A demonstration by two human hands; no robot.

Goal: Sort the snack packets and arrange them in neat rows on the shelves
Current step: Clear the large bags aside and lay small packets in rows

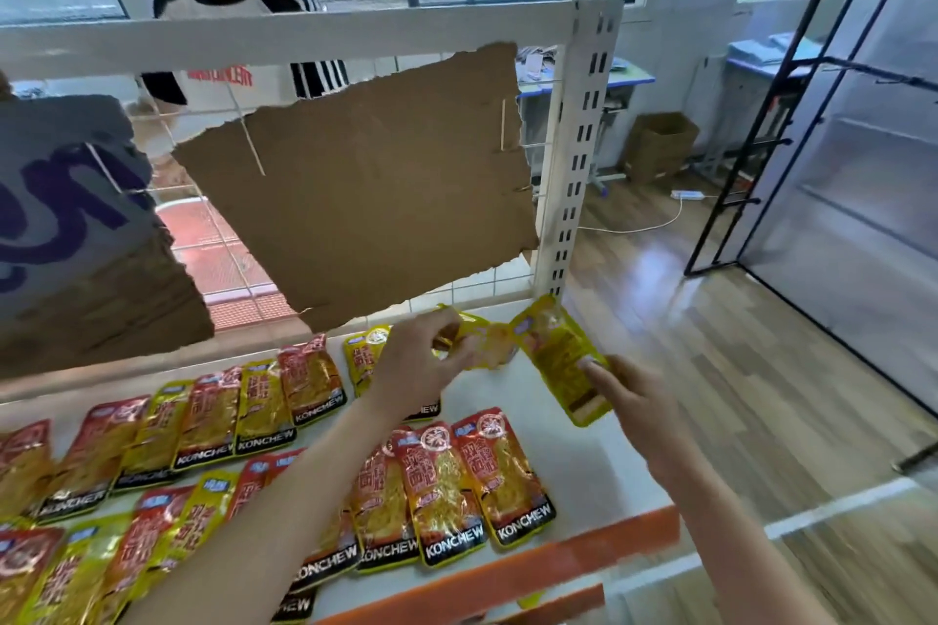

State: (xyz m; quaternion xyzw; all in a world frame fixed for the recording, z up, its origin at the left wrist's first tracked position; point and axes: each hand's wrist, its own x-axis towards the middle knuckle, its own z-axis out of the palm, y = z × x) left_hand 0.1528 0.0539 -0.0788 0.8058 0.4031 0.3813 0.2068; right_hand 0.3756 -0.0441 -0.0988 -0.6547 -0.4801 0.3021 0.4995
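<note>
Fingers of the left hand [426, 360] pinch one yellow packet [477, 345] above the shelf [573, 452] at its 1 o'clock corner. Right hand [634, 401] holds another yellow packet [563, 355] just beside it. Rows of red and yellow packets [457, 482] lie toward 7 o'clock.

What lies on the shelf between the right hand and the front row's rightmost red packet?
Nothing: in the head view, the white shelf is bare between the right hand and the rightmost red packet.

Shelf [573, 452]: snack packets [284, 401] in rows, left and centre. Cardboard sheet [365, 188] behind, on wire mesh back. Cardboard box [660, 145] on floor, far right.
</note>
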